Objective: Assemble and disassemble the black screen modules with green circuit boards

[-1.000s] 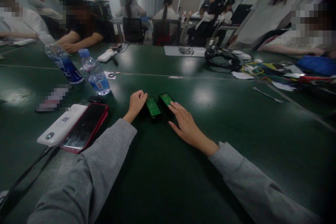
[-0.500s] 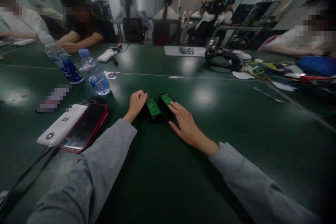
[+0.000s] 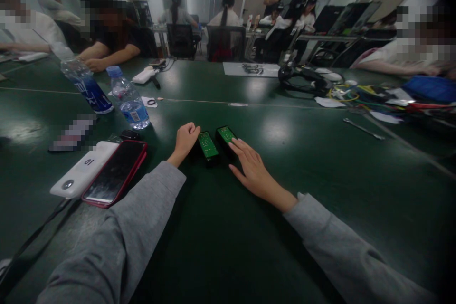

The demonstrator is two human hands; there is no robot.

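Observation:
Two green circuit boards in black cases lie side by side on the dark green table. My left hand is curled into a loose fist beside the left circuit board, with nothing showing in it. Its thumb side is close to the case; whether they touch I cannot tell. Over the near right edge of the right circuit board lie the fingertips of my right hand. That hand is flat and open, fingers stretched forward and thumb apart. It covers the board's near corner.
Left of my hands are a red-cased phone, a white power bank and two plastic bottles, one a water bottle. A wrench lies at right, before a heap of cables. Other people sit around the table.
Both my hands and the two circuit boards stay where they were. In the background, a standing person has shifted a little to the left.

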